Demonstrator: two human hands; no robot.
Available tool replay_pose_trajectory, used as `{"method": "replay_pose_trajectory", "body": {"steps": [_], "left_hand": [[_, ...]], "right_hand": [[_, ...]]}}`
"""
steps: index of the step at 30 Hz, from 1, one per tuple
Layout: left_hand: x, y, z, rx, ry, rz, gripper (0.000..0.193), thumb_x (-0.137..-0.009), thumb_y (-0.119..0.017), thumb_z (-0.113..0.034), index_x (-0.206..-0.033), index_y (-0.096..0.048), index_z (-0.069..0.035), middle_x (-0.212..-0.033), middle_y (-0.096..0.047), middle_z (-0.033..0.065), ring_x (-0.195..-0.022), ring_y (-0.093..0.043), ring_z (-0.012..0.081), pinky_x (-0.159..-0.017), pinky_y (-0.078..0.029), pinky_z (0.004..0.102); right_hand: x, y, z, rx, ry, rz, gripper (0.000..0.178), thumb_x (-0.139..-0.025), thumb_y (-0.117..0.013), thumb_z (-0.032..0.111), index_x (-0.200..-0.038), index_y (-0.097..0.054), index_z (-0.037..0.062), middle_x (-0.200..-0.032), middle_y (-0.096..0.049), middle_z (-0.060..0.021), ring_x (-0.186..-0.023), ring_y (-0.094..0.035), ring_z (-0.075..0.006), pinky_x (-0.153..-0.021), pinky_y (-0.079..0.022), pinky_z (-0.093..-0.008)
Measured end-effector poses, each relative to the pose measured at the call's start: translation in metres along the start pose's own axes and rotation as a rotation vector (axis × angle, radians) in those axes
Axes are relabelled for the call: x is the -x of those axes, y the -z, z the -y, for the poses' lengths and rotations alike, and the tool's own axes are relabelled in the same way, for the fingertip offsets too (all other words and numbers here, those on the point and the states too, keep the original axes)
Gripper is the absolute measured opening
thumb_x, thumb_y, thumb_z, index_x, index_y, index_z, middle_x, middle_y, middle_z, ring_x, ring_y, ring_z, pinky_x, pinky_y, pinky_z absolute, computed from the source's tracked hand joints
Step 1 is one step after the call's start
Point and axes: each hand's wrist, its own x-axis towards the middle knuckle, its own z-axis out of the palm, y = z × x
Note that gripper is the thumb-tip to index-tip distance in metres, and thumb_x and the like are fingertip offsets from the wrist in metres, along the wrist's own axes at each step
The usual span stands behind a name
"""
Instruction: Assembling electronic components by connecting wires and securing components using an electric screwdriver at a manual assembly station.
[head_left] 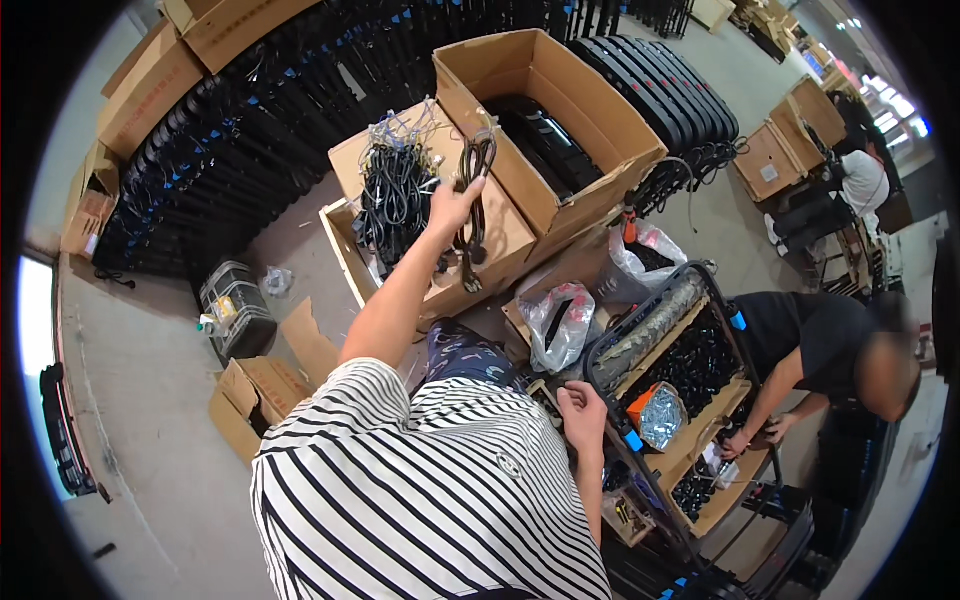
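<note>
Striped shirt (420, 490) below, left hand (452, 205) fingers grip black cable (475, 170); right hand (583, 412) curls loosely, holding nothing.

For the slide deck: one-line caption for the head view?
Left hand lifts a black cable from a cardboard box; right hand hangs empty beside a parts cart.

Just one head-mounted fisheye view, looking steeply down over the striped shirt (430, 490), close to it; the open cardboard box (545, 120) sits farther beyond, edges curving.
</note>
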Motion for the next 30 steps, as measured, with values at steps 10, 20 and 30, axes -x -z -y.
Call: {"method": "replay_pose_trajectory", "body": {"steps": [10, 20, 30], "left_hand": [[0.020, 0.046, -0.105, -0.305, -0.254, 0.175, 0.040, -0.094, -0.055, -0.036, -0.081, -0.062, 0.001, -0.068, -0.062, 0.0140, -0.064, -0.062, 0.0227, -0.061, -0.047, 0.0370], [0.191, -0.048, -0.158, 0.519, 0.273, 1.387, 0.035, -0.099, -0.049, -0.040, -0.101, -0.053, -0.005, -0.074, -0.049, 0.0008, -0.065, -0.047, 0.0100, -0.054, -0.038, 0.0245], [0.300, -0.139, -0.176, 0.527, 0.520, 1.375, 0.039, -0.102, -0.040, -0.040, -0.089, -0.051, -0.005, -0.075, -0.058, 0.0050, -0.056, -0.055, 0.0142, -0.051, -0.044, 0.0270]], "right_hand": [[-0.005, 0.005, 0.014, 0.046, 0.189, 0.007, 0.024, -0.088, -0.067, 0.014, -0.103, -0.064, -0.0046, -0.084, -0.068, -0.0078, -0.073, -0.064, -0.0107, -0.067, -0.052, -0.0250], [-0.030, 0.041, 0.153, -0.594, 0.574, -0.052, 0.030, -0.100, -0.050, 0.017, -0.123, -0.056, -0.0015, -0.111, -0.062, -0.0098, -0.100, -0.060, -0.0167, -0.085, -0.048, -0.0300], [0.022, 0.085, 0.129, -0.499, 0.828, -0.887, 0.037, -0.102, -0.045, 0.023, -0.069, -0.046, 0.0054, -0.069, -0.052, -0.0039, -0.064, -0.049, -0.0139, -0.061, -0.039, -0.0273]]}}
